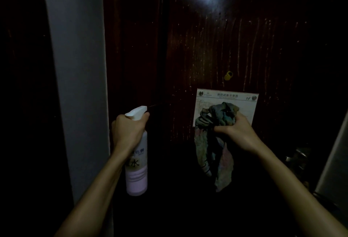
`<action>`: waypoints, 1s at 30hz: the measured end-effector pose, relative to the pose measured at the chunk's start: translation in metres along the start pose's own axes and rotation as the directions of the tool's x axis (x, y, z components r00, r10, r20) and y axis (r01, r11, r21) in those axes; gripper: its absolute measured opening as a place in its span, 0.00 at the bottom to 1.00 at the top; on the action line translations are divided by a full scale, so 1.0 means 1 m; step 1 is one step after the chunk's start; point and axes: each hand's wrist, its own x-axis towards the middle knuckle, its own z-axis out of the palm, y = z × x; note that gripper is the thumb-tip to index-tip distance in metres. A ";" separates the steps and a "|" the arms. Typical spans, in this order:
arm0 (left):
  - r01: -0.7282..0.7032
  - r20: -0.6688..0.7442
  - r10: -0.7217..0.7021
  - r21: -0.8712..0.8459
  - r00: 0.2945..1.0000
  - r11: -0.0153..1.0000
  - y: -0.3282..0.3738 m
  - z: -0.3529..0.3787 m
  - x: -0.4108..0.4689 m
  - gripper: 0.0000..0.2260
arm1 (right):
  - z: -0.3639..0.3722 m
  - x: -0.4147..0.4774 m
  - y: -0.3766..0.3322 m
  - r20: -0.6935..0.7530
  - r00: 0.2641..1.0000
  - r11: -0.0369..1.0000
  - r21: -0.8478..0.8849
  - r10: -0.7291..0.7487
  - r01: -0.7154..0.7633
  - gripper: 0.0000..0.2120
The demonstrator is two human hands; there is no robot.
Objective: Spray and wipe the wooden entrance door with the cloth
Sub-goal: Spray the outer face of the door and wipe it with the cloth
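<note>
The dark wooden door (pixel 235 35) fills the view, streaked with wet drips running down its upper panel. My left hand (pixel 128 133) grips the neck of a white and pink spray bottle (pixel 136 172), nozzle pointing right towards the door's hinge side. My right hand (pixel 237 133) clutches a crumpled multicoloured cloth (pixel 212 157) bunched against a white framed floor plan sign (pixel 243 101) on the door; the cloth's loose end hangs down below my hand.
A small brass peephole cover (pixel 228 75) sits above the sign. A grey wall edge (pixel 75 67) stands at the left beside the door frame. A metal door handle (pixel 299 156) shows dimly at lower right, next to a pale wall edge (pixel 333 161).
</note>
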 end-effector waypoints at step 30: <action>-0.033 0.044 0.039 -0.127 0.998 0.991 -0.032 0.007 -0.005 0.08 | -0.006 0.004 0.025 -0.013 0.999 0.999 -0.018 0.033 -0.033 0.23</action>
